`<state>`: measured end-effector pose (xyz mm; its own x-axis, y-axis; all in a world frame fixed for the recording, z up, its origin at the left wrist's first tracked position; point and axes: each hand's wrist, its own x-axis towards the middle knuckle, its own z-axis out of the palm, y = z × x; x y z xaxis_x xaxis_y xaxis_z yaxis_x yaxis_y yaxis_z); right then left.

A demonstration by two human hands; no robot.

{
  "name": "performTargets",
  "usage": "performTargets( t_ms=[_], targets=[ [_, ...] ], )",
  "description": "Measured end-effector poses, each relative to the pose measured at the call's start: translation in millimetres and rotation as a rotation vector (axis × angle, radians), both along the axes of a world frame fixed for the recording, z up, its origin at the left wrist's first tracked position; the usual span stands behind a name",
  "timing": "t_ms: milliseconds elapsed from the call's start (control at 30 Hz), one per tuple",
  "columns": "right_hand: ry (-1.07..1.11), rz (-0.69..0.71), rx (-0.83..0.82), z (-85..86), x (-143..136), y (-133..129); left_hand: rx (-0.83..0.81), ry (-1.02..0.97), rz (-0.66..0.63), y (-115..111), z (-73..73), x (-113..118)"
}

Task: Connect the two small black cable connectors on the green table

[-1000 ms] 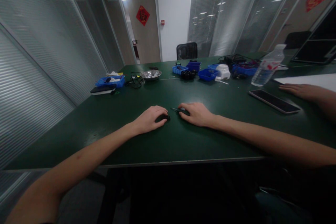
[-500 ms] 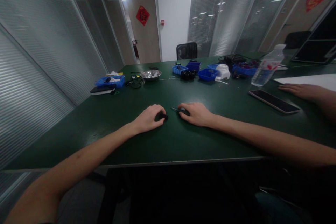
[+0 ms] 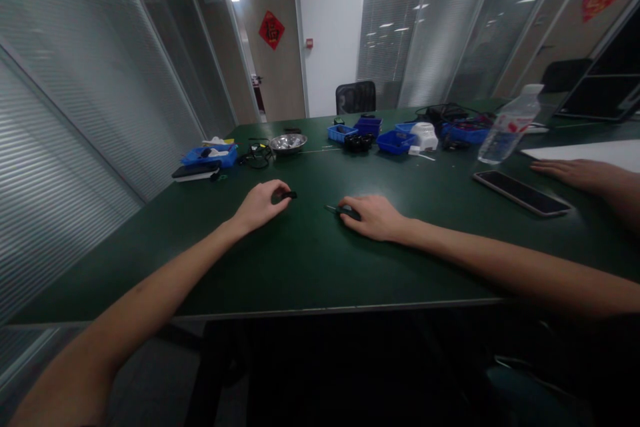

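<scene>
My left hand (image 3: 260, 203) pinches a small black part (image 3: 286, 195), left of the screwdriver (image 3: 336, 210) under my closed right hand (image 3: 375, 217). Shallow fingertip grip; it could slip onto the table (image 3: 310, 260).

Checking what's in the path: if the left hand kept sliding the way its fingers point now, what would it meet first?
Probably bare table first. The left hand, pinching a small black part, points up and right; the line looks free until the blue bins, though depth is unclear.
</scene>
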<state>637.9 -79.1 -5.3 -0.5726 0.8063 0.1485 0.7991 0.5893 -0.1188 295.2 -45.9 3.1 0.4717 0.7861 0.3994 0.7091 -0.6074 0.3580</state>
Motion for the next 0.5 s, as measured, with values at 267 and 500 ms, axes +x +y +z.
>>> performTargets(
  t_ms=[267, 500],
  targets=[
    [0.020, 0.011, -0.026, 0.2, 1, 0, 0.118, -0.125, 0.447, 47, 18.9, -83],
    [0.015, 0.006, 0.019, -3.3, 2, 1, 0.090, -0.353, 0.839, 70, 26.1, -191]
  ],
)
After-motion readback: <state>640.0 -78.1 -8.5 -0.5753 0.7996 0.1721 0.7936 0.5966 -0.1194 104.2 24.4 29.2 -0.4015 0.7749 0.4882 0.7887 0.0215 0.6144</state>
